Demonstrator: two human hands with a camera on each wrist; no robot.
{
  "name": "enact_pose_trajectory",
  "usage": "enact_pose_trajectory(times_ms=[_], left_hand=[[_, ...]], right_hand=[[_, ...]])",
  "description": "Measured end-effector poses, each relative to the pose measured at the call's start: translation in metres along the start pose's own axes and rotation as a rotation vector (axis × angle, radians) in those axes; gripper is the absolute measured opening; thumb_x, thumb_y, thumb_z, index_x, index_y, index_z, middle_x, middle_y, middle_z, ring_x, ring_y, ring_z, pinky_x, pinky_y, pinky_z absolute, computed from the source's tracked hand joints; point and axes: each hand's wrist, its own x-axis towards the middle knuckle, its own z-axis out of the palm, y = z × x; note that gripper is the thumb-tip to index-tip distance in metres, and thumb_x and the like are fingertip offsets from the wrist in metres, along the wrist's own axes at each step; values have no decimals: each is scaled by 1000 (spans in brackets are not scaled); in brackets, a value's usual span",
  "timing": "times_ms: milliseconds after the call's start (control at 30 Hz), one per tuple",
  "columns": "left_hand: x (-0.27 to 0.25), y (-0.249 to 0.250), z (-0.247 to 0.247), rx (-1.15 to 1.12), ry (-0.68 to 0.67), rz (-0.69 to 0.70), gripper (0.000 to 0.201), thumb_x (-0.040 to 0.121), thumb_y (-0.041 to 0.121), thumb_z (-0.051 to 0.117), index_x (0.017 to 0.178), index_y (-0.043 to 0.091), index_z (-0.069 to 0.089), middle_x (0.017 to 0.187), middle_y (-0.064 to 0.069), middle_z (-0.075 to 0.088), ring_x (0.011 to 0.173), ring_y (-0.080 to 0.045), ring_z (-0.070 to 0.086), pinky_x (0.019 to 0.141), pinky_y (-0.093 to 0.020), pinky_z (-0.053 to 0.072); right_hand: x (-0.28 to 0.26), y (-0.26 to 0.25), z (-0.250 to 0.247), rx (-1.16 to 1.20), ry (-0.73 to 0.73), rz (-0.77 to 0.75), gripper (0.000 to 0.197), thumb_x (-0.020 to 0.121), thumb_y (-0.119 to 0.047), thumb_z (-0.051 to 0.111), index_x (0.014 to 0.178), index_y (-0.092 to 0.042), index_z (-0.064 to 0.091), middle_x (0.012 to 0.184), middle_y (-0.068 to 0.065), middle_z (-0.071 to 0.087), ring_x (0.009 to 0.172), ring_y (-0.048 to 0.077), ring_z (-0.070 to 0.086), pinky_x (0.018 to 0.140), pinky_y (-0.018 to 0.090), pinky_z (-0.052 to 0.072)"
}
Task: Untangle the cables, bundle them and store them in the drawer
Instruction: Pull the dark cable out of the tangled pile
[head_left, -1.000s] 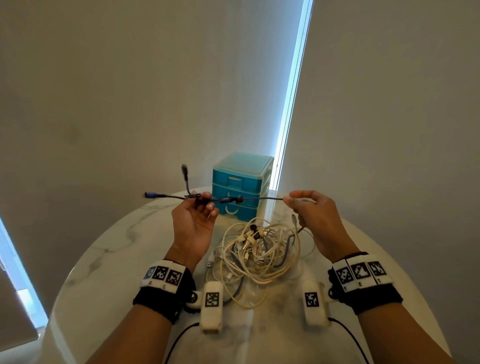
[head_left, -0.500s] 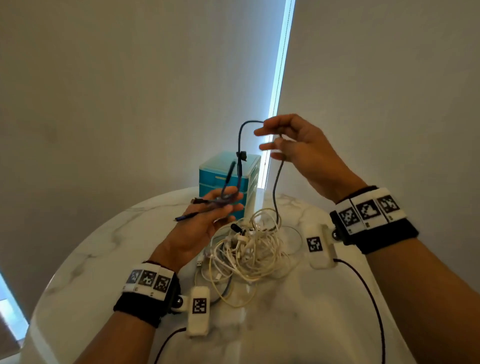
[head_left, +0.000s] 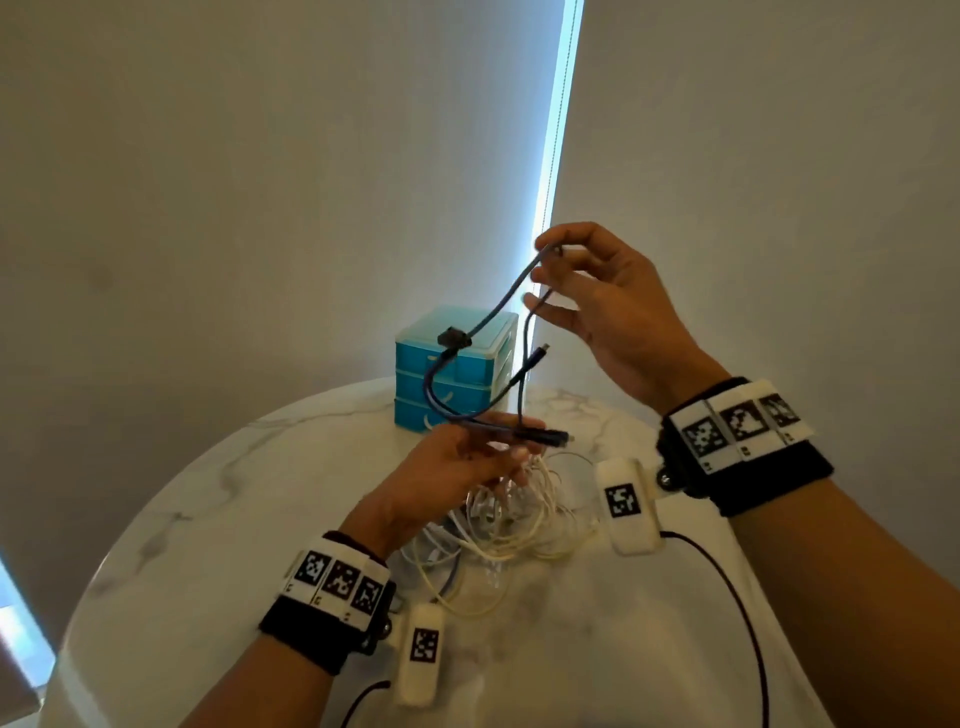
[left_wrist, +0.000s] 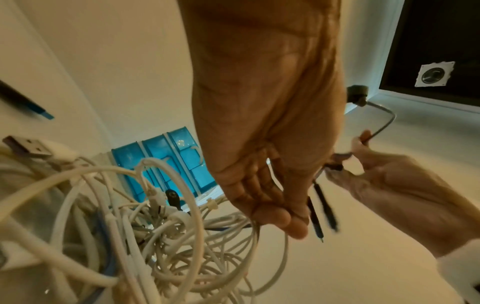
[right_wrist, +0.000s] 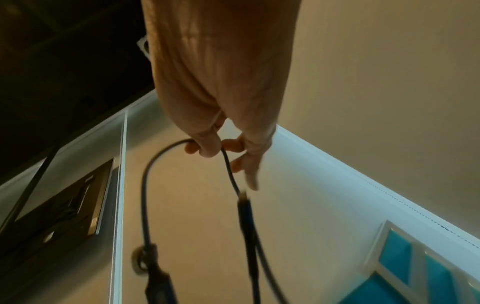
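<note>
A dark multi-plug cable (head_left: 493, 306) loops in the air between my hands, with a black splitter block (head_left: 453, 338) partway along. My right hand (head_left: 597, 296) is raised and pinches the top of the loop (right_wrist: 182, 144) between thumb and fingers. Lower down, my left hand (head_left: 462, 462) holds the cable's plug ends (head_left: 540, 435) across its fingers, and the plugs (left_wrist: 319, 207) jut past the fingertips. Under the left hand a tangle of white cables (head_left: 514, 514) lies on the marble table (head_left: 208, 519). The blue three-drawer box (head_left: 457, 374) stands behind, all drawers closed.
A blue cable (left_wrist: 109, 265) runs through the white tangle (left_wrist: 161, 236). Black leads from my wrist cameras trail over the near tabletop (head_left: 737, 613). The box sits at the table's far edge against the wall, by a bright window strip (head_left: 556, 156).
My right hand stayed raised and drew the dark cable into a wider loop. My left hand shifted right and turned, so the plug ends now point right. The splitter rose over the box.
</note>
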Motion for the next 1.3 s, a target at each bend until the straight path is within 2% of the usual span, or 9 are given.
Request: enact_pose_trajectory(times_ms=[233, 400, 533, 600, 733, 867, 967, 1167, 1300], left_hand=[[4, -5, -18, -13, 324, 104, 31, 96, -4, 71, 111, 21, 80, 106, -3, 82, 99, -15, 77, 72, -27, 59], [2, -6, -19, 86, 439, 142, 21, 92, 22, 83, 112, 26, 81, 107, 6, 81, 107, -13, 75, 78, -27, 62], [0, -2, -18, 177, 461, 147, 22, 92, 28, 82, 115, 29, 81, 107, 15, 80, 106, -7, 74, 88, -36, 65], [0, -2, -16, 201, 456, 161, 22, 92, 29, 82, 114, 29, 81, 107, 16, 80, 106, -9, 73, 89, -33, 64], [0, -2, -14, 162, 427, 165, 21, 89, 26, 85, 110, 27, 82, 106, 10, 82, 106, -15, 75, 89, -35, 64], [0, -2, -11, 168, 383, 139, 20, 88, 22, 86, 108, 24, 83, 101, 7, 82, 97, -14, 78, 81, -32, 65], [1, -4, -7, 177, 381, 95, 20, 88, 23, 86, 107, 24, 82, 93, 7, 83, 87, -13, 80, 80, -34, 67], [2, -1, 1, 210, 348, 38, 23, 86, 29, 89, 106, 24, 80, 92, 11, 82, 88, -7, 79, 84, -29, 65], [3, -3, -2, 435, 227, 33, 36, 82, 51, 88, 115, 47, 74, 112, 25, 74, 105, 7, 65, 88, -21, 54]], right_hand=[[-9, 2, -63, -223, 45, 67, 21, 103, -23, 71, 122, -24, 80, 86, 6, 60, 81, 17, 59, 90, 36, 59], [-19, 2, -77, 204, -98, 365, 26, 101, -9, 44, 104, -6, 70, 121, 22, 73, 123, 41, 71, 111, 53, 53], [-19, 9, -83, 377, -32, 485, 25, 99, -16, 49, 108, -1, 67, 120, 25, 70, 112, 36, 75, 96, 42, 62], [-17, 18, -83, 59, -28, 435, 24, 99, 1, 52, 110, -2, 72, 121, 17, 71, 97, 23, 75, 78, 30, 63], [-23, 29, -67, -745, -211, 308, 45, 93, 11, 54, 107, -21, 82, 109, -12, 70, 90, -6, 62, 78, 20, 44], [-36, 45, -30, -611, -320, 387, 40, 94, -45, 64, 119, -19, 80, 111, -11, 69, 102, 5, 63, 71, 18, 39], [-40, 67, -9, -561, -154, 280, 41, 85, -75, 70, 100, -38, 80, 114, -14, 62, 102, 1, 60, 75, 19, 44], [-33, 83, 5, -663, -4, 94, 25, 86, -64, 79, 92, -40, 79, 116, -11, 62, 110, 4, 60, 90, 25, 50], [-24, 59, 3, -679, 18, -3, 17, 89, -58, 79, 89, -41, 76, 112, -13, 67, 104, -2, 61, 81, 16, 47]])
